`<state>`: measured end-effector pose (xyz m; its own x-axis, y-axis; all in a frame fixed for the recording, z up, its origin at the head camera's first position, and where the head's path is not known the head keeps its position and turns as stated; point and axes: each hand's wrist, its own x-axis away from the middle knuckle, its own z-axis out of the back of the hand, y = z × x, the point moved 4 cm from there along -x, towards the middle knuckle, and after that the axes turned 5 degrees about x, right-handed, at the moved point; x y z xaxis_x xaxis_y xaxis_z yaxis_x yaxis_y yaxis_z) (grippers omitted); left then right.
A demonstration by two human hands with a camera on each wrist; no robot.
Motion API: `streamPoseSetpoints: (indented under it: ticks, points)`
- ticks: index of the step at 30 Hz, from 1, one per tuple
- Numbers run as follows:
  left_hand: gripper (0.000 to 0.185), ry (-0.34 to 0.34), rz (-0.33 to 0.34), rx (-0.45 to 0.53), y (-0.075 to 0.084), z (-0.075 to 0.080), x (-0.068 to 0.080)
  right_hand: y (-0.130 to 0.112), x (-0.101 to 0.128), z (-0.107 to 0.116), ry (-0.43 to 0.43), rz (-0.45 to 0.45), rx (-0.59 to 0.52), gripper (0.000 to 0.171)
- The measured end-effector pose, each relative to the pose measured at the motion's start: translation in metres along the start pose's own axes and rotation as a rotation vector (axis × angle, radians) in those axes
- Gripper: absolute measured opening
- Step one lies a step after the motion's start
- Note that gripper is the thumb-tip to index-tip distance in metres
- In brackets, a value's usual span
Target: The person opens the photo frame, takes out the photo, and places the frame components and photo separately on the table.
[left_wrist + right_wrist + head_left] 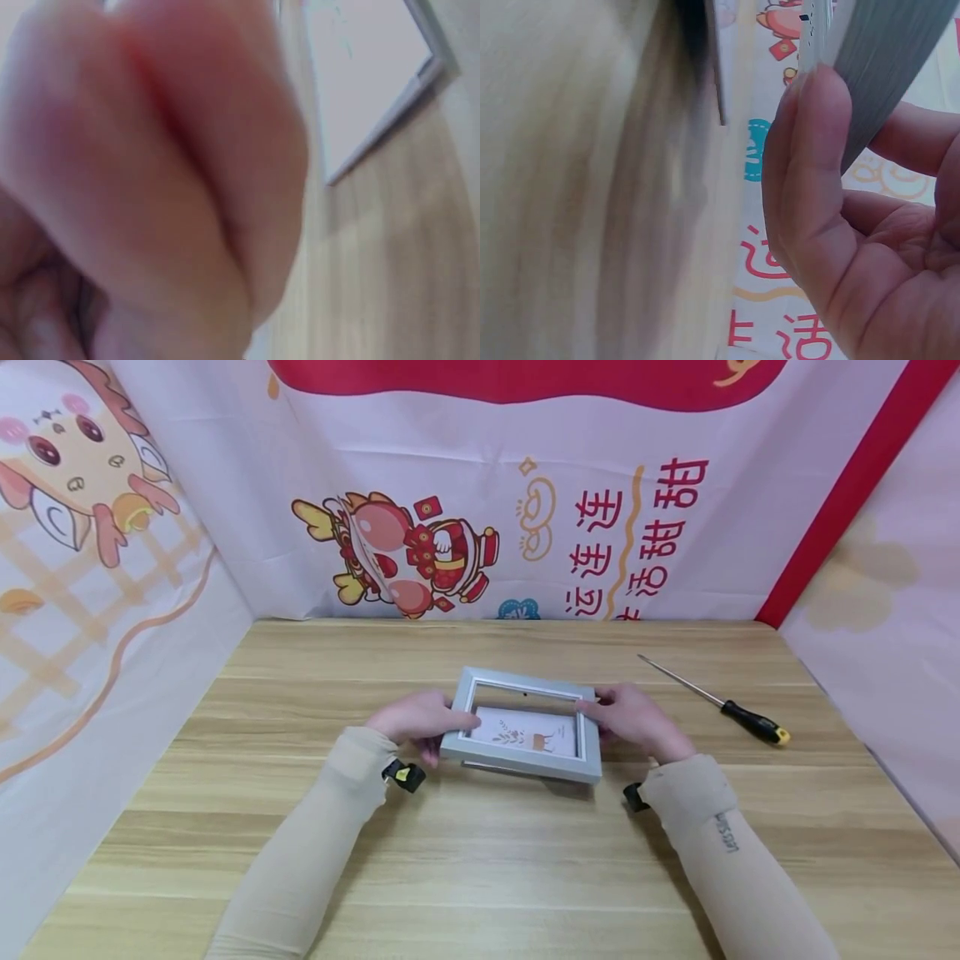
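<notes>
Wooden tabletop point(480, 860), enclosed on three sides by printed cloth backdrop point(525, 485) with cartoon figures and red characters. One picture frame point(522, 762), silver-grey, sits near the tabletop centre, slightly toward the rear edge; it appears lifted, near edge raised clear of the wood, with a shadow and a thin second layer showing beneath it. Long axis of frame runs left to right, parallel to the tabletop's near edge. Frame lies directly between the two hands, so neither is nearer: left hand point(422, 720) grasps the left short side, thumb over the front rail; right hand point(636, 720) grasps the right short side. Right wrist view confirms the hold: thumb and fingers point(810, 172) curled round the grey frame edge point(885, 67). Left wrist view is blocked by blurred skin close to the lens; only a frame corner point(420, 75) over wood grain shows. One printed card point(528, 732) lies inside the frame opening, white with a small plant and animal motif, covering the lower part only; upper part of the opening shows a darker gap. One screwdriver point(720, 702), black-and-yellow handle, long shaft, lies untouched toward the right rear of the tabletop, well apart from the right hand, shaft angled toward the rear edge. Both forearms wear beige sleeves.
</notes>
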<state>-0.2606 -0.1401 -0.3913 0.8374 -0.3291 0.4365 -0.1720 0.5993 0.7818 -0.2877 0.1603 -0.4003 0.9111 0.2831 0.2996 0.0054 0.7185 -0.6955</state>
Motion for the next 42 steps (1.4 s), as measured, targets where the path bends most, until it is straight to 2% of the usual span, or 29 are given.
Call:
streamPoseSetpoints:
  ticks: [5,9,13,16,19,22,25,30,34,36,38,42]
  points:
    - [0.046,0.006,-0.020,0.004,0.005,0.006,0.002,-0.005,0.004,0.006,0.017,0.008,-0.035,0.052]
    - [0.051,0.025,-0.050,0.014,0.009,0.009,0.003,-0.009,0.007,0.012,0.043,0.016,-0.117,0.052]
    - [0.051,0.078,-0.090,0.060,0.013,0.013,0.004,-0.013,0.012,0.019,0.085,0.045,-0.208,0.054]
    - [0.058,0.132,-0.115,0.092,0.017,0.015,0.007,-0.016,0.015,0.024,0.115,0.068,-0.247,0.056]
    - [0.067,0.176,-0.140,0.086,0.021,0.017,0.009,-0.016,0.017,0.029,0.134,0.065,-0.290,0.058]
    - [0.069,0.183,-0.179,0.065,0.025,0.017,0.010,-0.014,0.019,0.033,0.125,0.056,-0.304,0.056]
    - [0.065,0.169,-0.223,0.052,0.027,0.018,0.010,-0.014,0.023,0.037,0.087,0.082,-0.239,0.049]
    - [0.058,0.158,-0.259,0.059,0.027,0.022,0.012,-0.022,0.029,0.039,-0.053,0.201,-0.009,0.037]
    - [0.059,0.172,-0.268,0.080,0.025,0.026,0.011,-0.040,0.035,0.031,-0.120,0.370,0.220,0.052]
    - [0.058,0.202,-0.269,0.121,0.022,0.029,0.009,-0.049,0.038,0.028,-0.097,0.429,0.314,0.060]
    - [0.056,0.248,-0.271,0.177,0.021,0.033,0.008,-0.056,0.041,0.026,-0.050,0.463,0.378,0.061]
    - [0.057,0.312,-0.258,0.242,0.018,0.042,0.005,-0.059,0.042,0.035,0.054,0.442,0.388,0.053]
